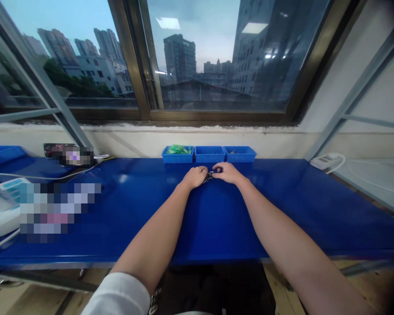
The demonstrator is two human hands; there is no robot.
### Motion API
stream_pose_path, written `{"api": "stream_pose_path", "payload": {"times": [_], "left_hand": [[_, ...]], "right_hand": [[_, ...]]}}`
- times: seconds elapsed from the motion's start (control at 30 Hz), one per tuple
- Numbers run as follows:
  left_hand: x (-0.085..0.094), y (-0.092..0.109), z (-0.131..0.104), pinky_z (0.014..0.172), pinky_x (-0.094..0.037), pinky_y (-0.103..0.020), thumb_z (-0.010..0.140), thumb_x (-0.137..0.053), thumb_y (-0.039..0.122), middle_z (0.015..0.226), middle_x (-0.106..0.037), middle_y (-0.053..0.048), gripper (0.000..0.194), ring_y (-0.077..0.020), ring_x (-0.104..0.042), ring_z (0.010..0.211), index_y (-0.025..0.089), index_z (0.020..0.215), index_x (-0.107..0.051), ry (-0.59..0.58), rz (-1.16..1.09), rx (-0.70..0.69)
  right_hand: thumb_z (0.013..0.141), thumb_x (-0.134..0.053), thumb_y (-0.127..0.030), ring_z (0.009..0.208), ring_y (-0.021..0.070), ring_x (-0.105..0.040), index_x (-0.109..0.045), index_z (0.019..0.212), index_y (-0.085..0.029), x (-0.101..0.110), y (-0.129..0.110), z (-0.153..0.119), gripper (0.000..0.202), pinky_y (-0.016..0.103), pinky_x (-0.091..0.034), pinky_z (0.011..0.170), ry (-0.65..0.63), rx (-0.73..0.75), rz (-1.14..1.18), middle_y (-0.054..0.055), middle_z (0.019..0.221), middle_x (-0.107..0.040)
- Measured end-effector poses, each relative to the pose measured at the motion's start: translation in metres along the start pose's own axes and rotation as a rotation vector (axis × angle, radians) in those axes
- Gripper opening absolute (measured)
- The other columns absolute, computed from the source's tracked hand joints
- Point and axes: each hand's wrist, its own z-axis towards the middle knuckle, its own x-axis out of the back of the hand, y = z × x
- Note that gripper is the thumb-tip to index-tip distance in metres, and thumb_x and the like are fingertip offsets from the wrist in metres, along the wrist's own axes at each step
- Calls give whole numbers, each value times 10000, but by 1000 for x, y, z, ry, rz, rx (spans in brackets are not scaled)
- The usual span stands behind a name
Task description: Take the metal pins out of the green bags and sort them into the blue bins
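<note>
Small dark parts [209, 176]: a loose heap of thin, metallic-looking pieces on the blue table [213, 218], in the gap between the two hands and straight ahead of the wearer.
Long axis: the heap as a whole appears to run slightly aslant, from near left to far right; single pieces point several ways and are too small to trace one by one.
Left hand [196, 176]: nearer of the two, lying palm down against the heap's left side, its fingers curled over that edge; whether a piece is pinched beneath them cannot be told.
Right hand [227, 172]: at the heap's right side, thumb and forefinger narrowly parted and directed leftward at the parts; nothing is clearly held between them.
Governing relation: the heap lies to the right of the left hand and to the left of the right hand, within fingertip reach of both.
Trays: three blue ones in a row beyond the hands, near the wall; the left tray [178, 160] bears green pieces [179, 149], the middle tray [210, 159] small contents hard to make out, the right tray [241, 159] a few small pieces.
Far right: a white power strip [326, 160], well apart from the hands.
</note>
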Motion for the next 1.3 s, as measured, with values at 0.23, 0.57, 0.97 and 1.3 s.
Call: {"api": "stream_pose_path", "payload": {"times": [0.23, 0.57, 0.97, 1.3], "left_hand": [[-3, -5, 4, 881, -413, -274, 902, -274, 268, 1126, -644, -35, 388, -197, -590, 1018, 223, 982, -651, -5, 114, -60], [-10, 3, 2, 879, -442, -326, 916, -303, 299, 1139, -637, -92, 377, -230, -610, 1008, 199, 1178, -555, 34, 126, -77], [-4, 7, 6, 814, -457, -269, 880, -435, 240, 915, -679, -58, 241, -171, -614, 848, 181, 899, -668, 262, 24, -222], [-1, 1, 6, 807, -464, -274, 830, -511, 192, 880, -696, -49, 174, -175, -625, 823, 177, 867, -681, 355, -45, -159]], "right_hand": [[723, -638, -274, 729, 143, -587, -714, 833, -202, -9, 1, 4, 152, 244, -429, 682, -17, 58, -36, 38, 823, -670], [775, -536, -216, 731, 149, -575, -688, 783, -185, -14, 11, 6, 155, 257, -409, 694, 55, 66, -37, 42, 818, -670], [878, -353, -382, 560, 131, -494, -540, 600, -170, -9, -3, 5, 396, 254, -345, 573, 228, -36, 75, 18, 571, -561], [712, -599, -348, 606, 151, -572, -652, 817, -151, -11, 5, 7, 230, 280, -431, 598, 223, -78, 553, 56, 703, -671]]}}
